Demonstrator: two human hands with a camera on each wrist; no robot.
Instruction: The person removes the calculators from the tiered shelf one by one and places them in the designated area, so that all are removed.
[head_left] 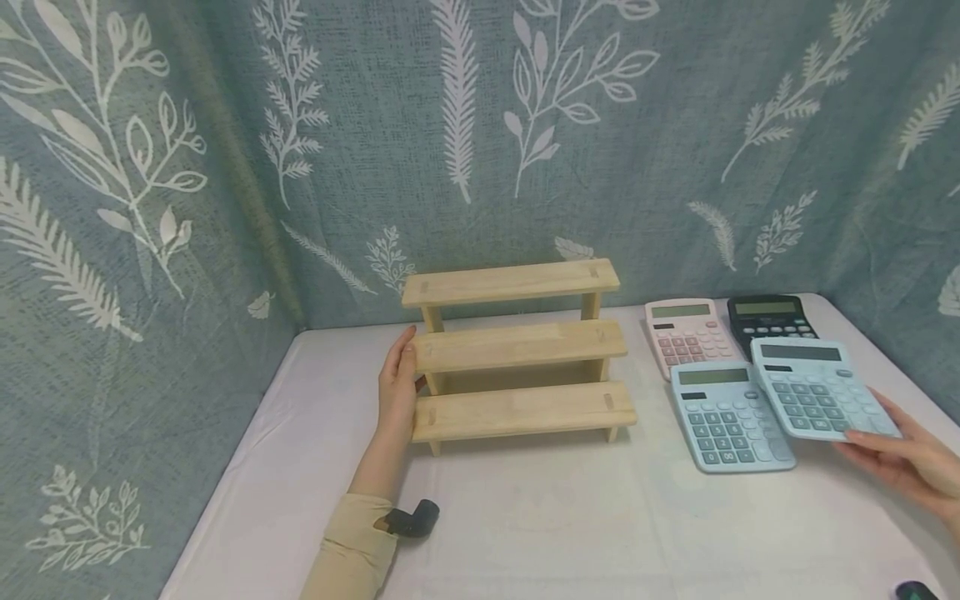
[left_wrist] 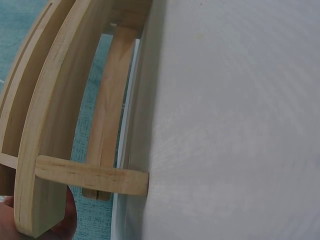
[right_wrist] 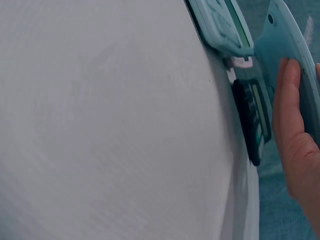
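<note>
A three-tier wooden stand (head_left: 521, 354) is on the white table, its steps facing me. My left hand (head_left: 397, 383) grips its left end at the middle step; in the left wrist view the hand (left_wrist: 70, 215) shows partly behind a board. On the right, my right hand (head_left: 903, 454) holds a light blue calculator (head_left: 813, 387) by its lower right corner, thumb on top and fingers beneath. In the right wrist view the fingers lie along the back of this calculator (right_wrist: 280, 45), raised off the table. It overlaps a second blue calculator (head_left: 731, 417) in the head view.
Behind the blue calculators lie a pink calculator (head_left: 686, 333) and a black calculator (head_left: 768, 317), the latter partly hidden. A blue-green curtain (head_left: 360, 150) with white leaf prints hangs along the back and sides of the table (head_left: 540, 517).
</note>
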